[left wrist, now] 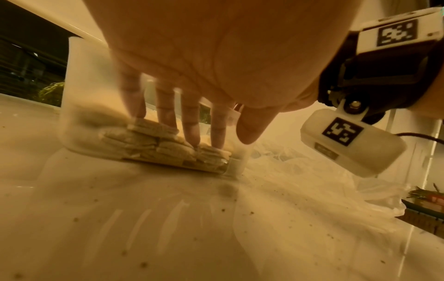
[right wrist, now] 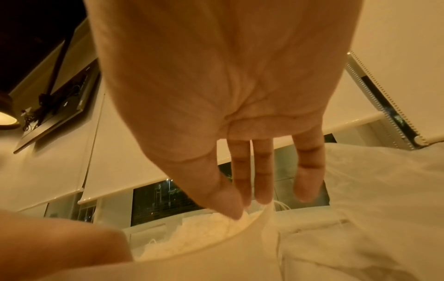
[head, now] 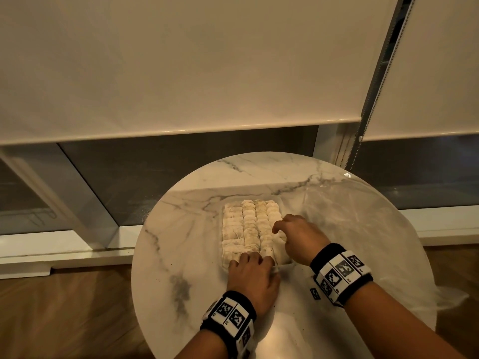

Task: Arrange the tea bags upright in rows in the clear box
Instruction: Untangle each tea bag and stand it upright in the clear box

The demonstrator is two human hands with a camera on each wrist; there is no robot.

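The clear box [head: 225,261] is full of tea bags [head: 250,224]. The left hand [head: 252,278] presses flat fingers on its near bags. The right hand [head: 298,238] reaches in, fingers straight, at its right side.

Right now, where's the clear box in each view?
Head: clear box at centre of the table.
Left wrist: centre-left, behind the left hand.
Right wrist: bottom centre, under the right hand.
Shared landmark: tea bags inside.
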